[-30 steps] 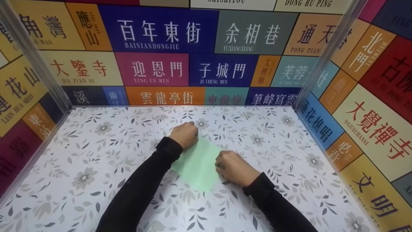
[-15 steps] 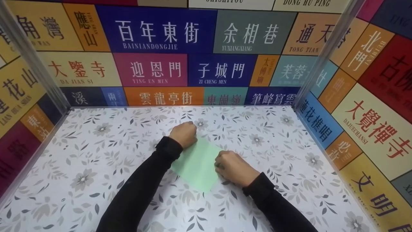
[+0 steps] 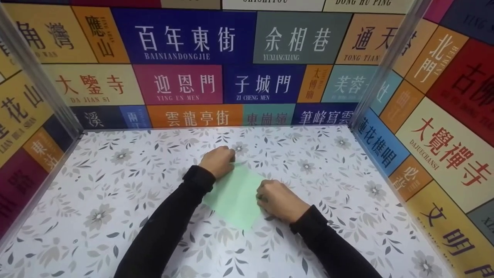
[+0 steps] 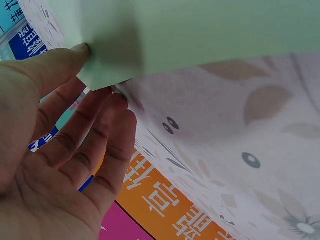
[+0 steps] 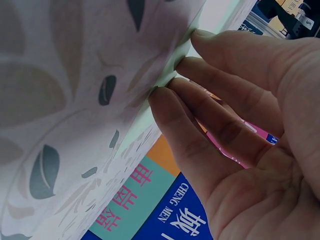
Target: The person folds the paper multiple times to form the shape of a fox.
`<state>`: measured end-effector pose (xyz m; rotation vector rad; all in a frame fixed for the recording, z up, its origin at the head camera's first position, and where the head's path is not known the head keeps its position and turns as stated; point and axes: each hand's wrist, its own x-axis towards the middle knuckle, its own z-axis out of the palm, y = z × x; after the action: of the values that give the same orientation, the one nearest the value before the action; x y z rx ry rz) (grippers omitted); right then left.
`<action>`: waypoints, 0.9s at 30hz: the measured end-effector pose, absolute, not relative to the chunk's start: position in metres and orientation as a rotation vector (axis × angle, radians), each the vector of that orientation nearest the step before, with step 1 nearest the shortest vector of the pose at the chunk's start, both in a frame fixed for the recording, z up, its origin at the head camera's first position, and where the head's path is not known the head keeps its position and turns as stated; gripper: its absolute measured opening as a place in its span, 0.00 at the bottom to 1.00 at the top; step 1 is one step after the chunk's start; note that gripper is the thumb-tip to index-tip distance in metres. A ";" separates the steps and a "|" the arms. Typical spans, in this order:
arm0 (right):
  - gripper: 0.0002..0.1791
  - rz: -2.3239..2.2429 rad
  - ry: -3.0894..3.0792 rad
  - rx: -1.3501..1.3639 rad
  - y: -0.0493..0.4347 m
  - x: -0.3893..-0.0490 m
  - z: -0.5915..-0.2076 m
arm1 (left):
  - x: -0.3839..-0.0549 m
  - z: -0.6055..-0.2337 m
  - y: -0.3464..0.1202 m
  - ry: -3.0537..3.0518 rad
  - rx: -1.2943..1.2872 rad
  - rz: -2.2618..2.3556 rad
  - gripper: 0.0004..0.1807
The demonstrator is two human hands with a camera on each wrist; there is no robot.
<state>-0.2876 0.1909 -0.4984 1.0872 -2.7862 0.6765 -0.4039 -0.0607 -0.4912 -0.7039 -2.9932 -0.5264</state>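
A pale green sheet of paper lies at an angle on the flowered table, one corner towards the person. My left hand is at its far left part. In the left wrist view the thumb is on top of the paper corner and the index finger is beneath, pinching it, while the other fingers fan out below. On the paper's right side, my right hand holds the edge. The right wrist view shows thumb and fingertips lined up along the thin green edge, seen almost side-on.
The white table has a grey leaf and flower print. Coloured panels with Chinese lettering stand along its back, left and right sides, with clear strips at the corners. Both forearms wear black sleeves.
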 end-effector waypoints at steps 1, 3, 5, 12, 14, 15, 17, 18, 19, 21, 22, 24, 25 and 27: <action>0.08 0.676 -2.774 1.094 0.191 -0.287 -0.498 | -0.404 -0.491 -0.062 -2.991 -0.700 -0.544 0.08; 0.08 0.678 -2.756 1.103 0.191 -0.287 -0.498 | -0.403 -0.491 -0.063 -2.986 -0.693 -0.585 0.09; 0.08 0.681 -2.746 1.106 0.190 -0.287 -0.498 | -0.401 -0.490 -0.065 -2.971 -0.693 -0.622 0.10; 0.06 0.684 -2.760 1.094 0.191 -0.287 -0.499 | -0.392 -0.490 -0.070 -2.895 -0.677 -0.738 0.20; 0.06 0.688 -2.763 1.087 0.191 -0.287 -0.499 | -0.390 -0.490 -0.072 -2.877 -0.670 -0.768 0.24; 0.06 0.689 -2.765 1.085 0.191 -0.287 -0.499 | -0.389 -0.490 -0.073 -2.871 -0.664 -0.779 0.26; 0.06 0.691 -2.773 1.077 0.191 -0.287 -0.500 | -0.387 -0.491 -0.075 -2.860 -0.652 -0.807 0.26; 0.06 0.689 -2.779 1.072 0.191 -0.287 -0.500 | -0.386 -0.491 -0.076 -2.857 -0.647 -0.821 0.25; 0.06 0.687 -2.784 1.068 0.191 -0.287 -0.500 | -0.385 -0.491 -0.076 -2.850 -0.643 -0.834 0.24; 0.06 0.687 -2.792 1.060 0.191 -0.287 -0.500 | -0.383 -0.491 -0.077 -2.835 -0.643 -0.842 0.20; 0.06 0.688 -2.795 1.055 0.191 -0.287 -0.500 | -0.382 -0.490 -0.077 -2.827 -0.650 -0.846 0.18; 0.06 0.693 -2.797 1.049 0.192 -0.287 -0.500 | -0.380 -0.489 -0.078 -2.807 -0.668 -0.840 0.15; 0.06 0.696 -2.796 1.048 0.192 -0.287 -0.500 | -0.378 -0.489 -0.078 -2.796 -0.678 -0.834 0.13; 0.06 0.702 -2.796 1.046 0.192 -0.287 -0.500 | -0.374 -0.488 -0.078 -2.774 -0.703 -0.830 0.11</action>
<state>-0.2869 0.1919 -0.5000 1.0457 -2.7957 0.7023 -0.3744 -0.0781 -0.4876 -0.7028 -2.7738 -0.8302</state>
